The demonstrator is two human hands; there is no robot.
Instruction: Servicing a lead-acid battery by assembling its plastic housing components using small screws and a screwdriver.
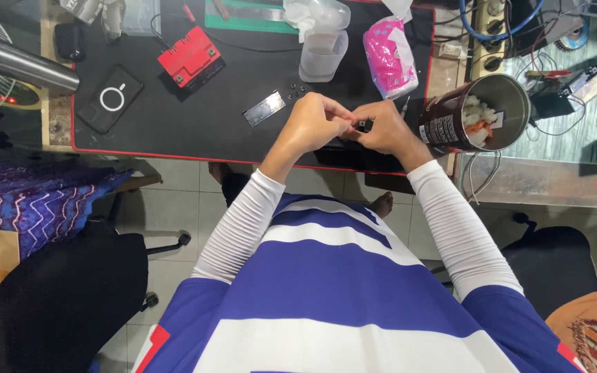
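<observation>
Pinching together over the near edge of a black desk mat (174, 131), the left hand (311, 126) and the right hand (384, 129) meet fingertip to fingertip around a small dark part (363, 125). Only a sliver of that part shows between the fingers: it looks black, blocky and tiny, with a paler fleck on it, and its exact form is too hidden to tell. It sits right at the meeting point of the two grips, held above the mat rather than lying on it, with the right fingers curled closed about it and the left thumb and forefinger closed in against it from the other side. Just beyond the hands a few tiny dark screws (297, 88) lie scattered on the mat, with a small silver metal plate (264, 108) beside them to the left. A red box (189, 55) lies farther back, a clear plastic cup (322, 54) and a pink packet (389, 56) stand behind the hands, and a metal tin (481, 114) with white scraps rests just beside the right wrist.
</observation>
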